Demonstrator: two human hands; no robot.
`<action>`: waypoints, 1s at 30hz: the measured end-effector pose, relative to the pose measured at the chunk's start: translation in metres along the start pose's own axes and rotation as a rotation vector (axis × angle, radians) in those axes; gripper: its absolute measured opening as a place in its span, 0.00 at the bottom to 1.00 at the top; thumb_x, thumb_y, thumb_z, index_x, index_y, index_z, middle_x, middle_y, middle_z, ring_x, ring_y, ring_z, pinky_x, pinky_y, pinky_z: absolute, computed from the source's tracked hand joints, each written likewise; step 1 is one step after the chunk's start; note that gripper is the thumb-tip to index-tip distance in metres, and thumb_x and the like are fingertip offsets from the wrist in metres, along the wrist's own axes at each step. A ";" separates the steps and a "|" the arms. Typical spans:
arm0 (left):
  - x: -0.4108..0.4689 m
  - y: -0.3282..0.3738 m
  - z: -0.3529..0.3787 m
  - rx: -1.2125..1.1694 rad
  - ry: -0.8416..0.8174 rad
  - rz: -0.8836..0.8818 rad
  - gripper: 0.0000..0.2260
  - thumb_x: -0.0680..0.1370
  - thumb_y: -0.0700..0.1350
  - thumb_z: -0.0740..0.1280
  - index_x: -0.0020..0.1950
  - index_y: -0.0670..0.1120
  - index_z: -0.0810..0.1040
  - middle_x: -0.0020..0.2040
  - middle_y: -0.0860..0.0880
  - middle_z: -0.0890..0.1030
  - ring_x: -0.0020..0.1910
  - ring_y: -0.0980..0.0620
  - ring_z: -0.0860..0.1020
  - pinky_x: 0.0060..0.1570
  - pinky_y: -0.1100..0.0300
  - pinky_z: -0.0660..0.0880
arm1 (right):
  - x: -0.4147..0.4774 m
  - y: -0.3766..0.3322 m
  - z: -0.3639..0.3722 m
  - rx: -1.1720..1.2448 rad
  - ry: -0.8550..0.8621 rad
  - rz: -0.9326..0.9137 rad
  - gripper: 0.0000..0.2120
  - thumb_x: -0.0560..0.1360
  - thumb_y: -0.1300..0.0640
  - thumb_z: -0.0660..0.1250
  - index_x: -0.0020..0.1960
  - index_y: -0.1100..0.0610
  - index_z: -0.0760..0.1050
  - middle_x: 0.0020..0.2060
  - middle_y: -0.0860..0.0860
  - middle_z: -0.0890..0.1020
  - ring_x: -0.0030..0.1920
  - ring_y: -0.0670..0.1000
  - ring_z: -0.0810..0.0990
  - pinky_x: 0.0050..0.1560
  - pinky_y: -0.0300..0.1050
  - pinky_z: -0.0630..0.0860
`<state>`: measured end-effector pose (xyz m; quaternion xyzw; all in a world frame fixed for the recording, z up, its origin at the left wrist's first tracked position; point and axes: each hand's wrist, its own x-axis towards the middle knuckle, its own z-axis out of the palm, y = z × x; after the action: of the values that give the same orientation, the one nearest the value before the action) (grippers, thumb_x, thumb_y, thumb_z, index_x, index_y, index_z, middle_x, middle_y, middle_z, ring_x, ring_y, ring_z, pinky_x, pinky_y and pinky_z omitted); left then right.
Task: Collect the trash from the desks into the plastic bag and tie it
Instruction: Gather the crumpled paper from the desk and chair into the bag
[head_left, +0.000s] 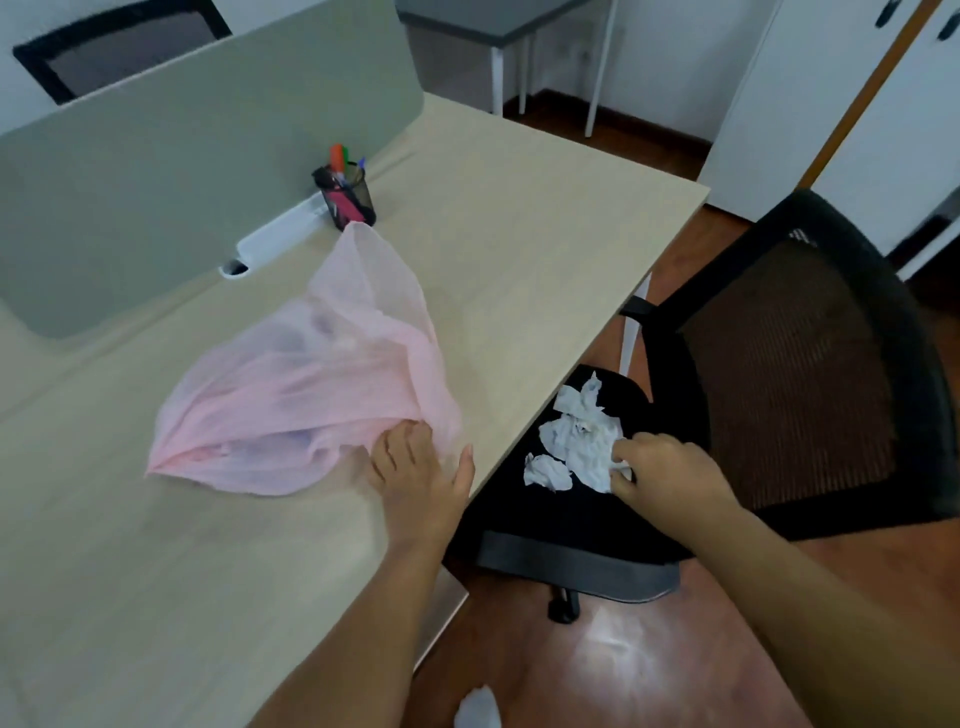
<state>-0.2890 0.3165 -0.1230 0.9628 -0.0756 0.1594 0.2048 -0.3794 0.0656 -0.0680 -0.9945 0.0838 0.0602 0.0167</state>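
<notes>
My left hand (415, 483) lies flat at centre frame. Its straight fingers press the near edge of the pink bag (311, 395) and the thumb is spread wide. The bag sprawls limp on the desk (519, 234), left of centre, with its far tip near the pen cup (348, 197) beside the divider (182, 156) in the upper left. My right hand (660, 467), right of centre, curls its fingers around crumpled white tissue (582, 441) on the black seat of the chair (779, 364). Smaller wads (545, 470) lie just beside it on the seat. Another white scrap (478, 706) shows at the bottom edge.
</notes>
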 end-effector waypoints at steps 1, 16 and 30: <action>-0.001 -0.003 -0.007 -0.056 0.055 -0.064 0.26 0.70 0.58 0.66 0.59 0.42 0.66 0.57 0.39 0.75 0.59 0.37 0.71 0.59 0.40 0.67 | 0.008 -0.016 0.004 0.060 -0.020 -0.002 0.12 0.75 0.49 0.63 0.53 0.54 0.79 0.45 0.52 0.80 0.47 0.55 0.79 0.40 0.47 0.71; 0.094 -0.096 -0.033 0.264 -0.394 -0.259 0.50 0.61 0.79 0.56 0.73 0.67 0.30 0.79 0.49 0.33 0.76 0.31 0.40 0.68 0.26 0.49 | 0.167 -0.160 0.035 0.122 0.109 -0.566 0.37 0.75 0.48 0.64 0.77 0.41 0.47 0.78 0.57 0.53 0.76 0.68 0.47 0.71 0.67 0.57; 0.016 0.086 0.001 0.062 0.005 0.273 0.25 0.72 0.57 0.69 0.65 0.47 0.72 0.58 0.44 0.77 0.55 0.40 0.74 0.53 0.46 0.72 | 0.122 0.055 0.045 0.283 -0.023 0.035 0.38 0.75 0.46 0.62 0.78 0.47 0.45 0.75 0.59 0.59 0.73 0.63 0.59 0.71 0.58 0.62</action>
<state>-0.2920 0.2374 -0.0864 0.9490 -0.2004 0.1906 0.1514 -0.2745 -0.0068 -0.1291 -0.9798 0.1085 0.0597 0.1569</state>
